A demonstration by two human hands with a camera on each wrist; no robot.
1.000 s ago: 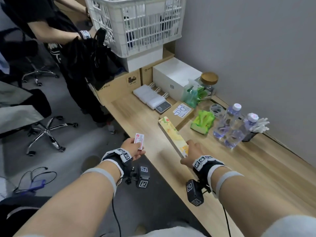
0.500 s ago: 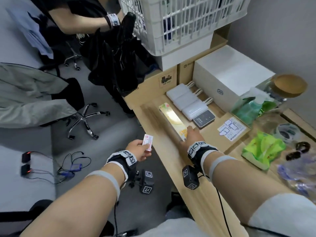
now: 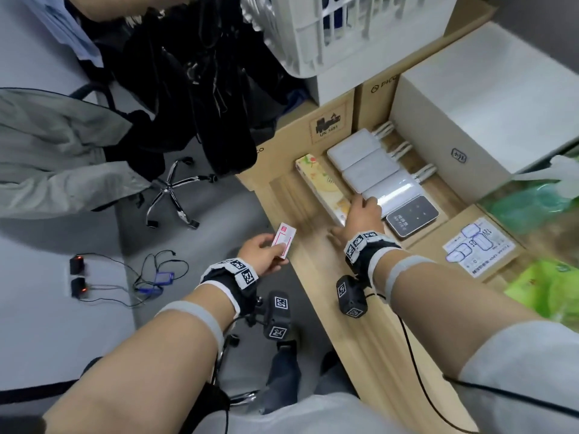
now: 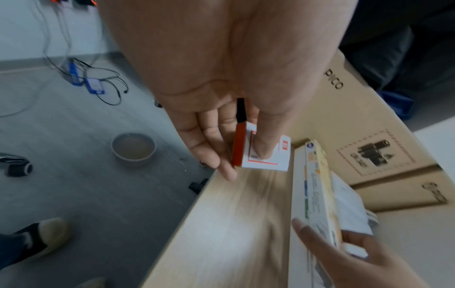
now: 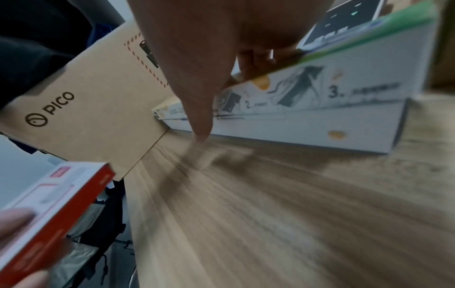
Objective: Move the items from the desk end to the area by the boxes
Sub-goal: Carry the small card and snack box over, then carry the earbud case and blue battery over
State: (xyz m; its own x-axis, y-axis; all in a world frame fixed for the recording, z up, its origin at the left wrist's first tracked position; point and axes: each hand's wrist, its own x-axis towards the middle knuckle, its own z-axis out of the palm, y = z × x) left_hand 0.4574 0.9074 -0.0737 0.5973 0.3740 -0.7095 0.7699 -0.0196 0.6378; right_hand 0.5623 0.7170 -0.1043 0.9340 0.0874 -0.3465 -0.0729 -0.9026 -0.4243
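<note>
A long yellow printed box (image 3: 322,189) lies on the wooden desk (image 3: 360,324), its far end up against a brown cardboard box (image 3: 319,123). My right hand (image 3: 363,208) grips its near end, fingers curled over the top edge and thumb down its side (image 5: 197,109). The same long box (image 5: 320,120) shows close up in the right wrist view. My left hand (image 3: 275,250) hovers at the desk's left edge. It pinches a small red-and-white box (image 3: 283,239) between thumb and fingers (image 4: 265,155).
Three white power banks (image 3: 366,164) and a dark flat device (image 3: 412,214) lie right of the long box. A white box (image 3: 470,98) and a white basket (image 3: 329,26) stand behind. A person in black (image 3: 203,73) and an office chair (image 3: 175,189) are left of the desk.
The long yellow box has travelled along the desk with my right hand, from mid-desk to the cardboard box. My left hand has come along with the small box.
</note>
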